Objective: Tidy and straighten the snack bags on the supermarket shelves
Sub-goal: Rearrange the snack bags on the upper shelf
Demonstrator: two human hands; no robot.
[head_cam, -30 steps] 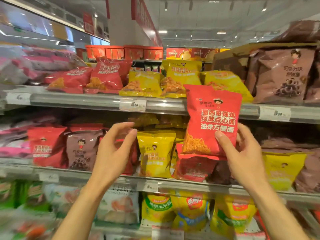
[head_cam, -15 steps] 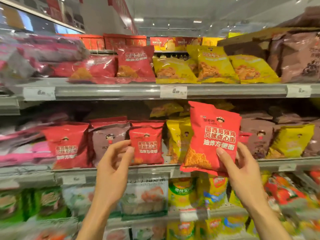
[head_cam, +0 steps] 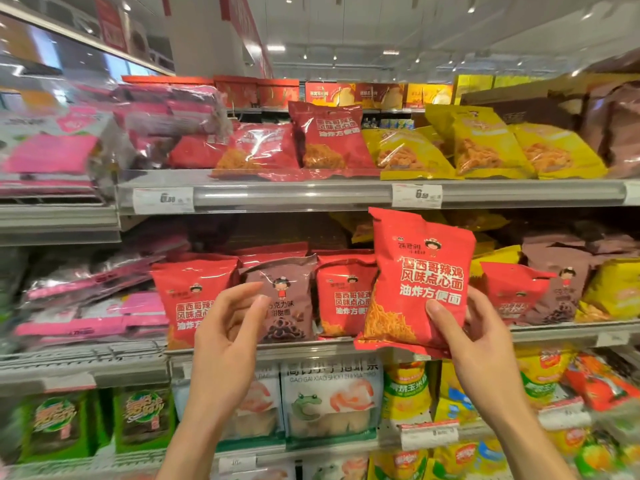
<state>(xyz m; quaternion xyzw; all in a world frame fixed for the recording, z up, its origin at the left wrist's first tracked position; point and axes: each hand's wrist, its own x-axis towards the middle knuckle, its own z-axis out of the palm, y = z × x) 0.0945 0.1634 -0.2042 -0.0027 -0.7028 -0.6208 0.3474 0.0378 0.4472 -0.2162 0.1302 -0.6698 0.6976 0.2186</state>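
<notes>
Glossy red foil bag (head_cam: 420, 282), puffy pillow shape, crimped top edge, pinched at lower right corner by right hand (head_cam: 476, 336), thumb on front. Bag held before middle shelf (head_cam: 561, 332) edge. Left hand (head_cam: 227, 336) empty, fingers loosely curled, just before matte brown bag (head_cam: 282, 299) standing on that shelf.

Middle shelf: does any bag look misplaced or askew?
Yes. A brown bag stands among red bags, ahead of the left hand. Further right, a red bag sits in the brown and yellow section. The right hand holds another red bag tilted, off the shelf.
</notes>
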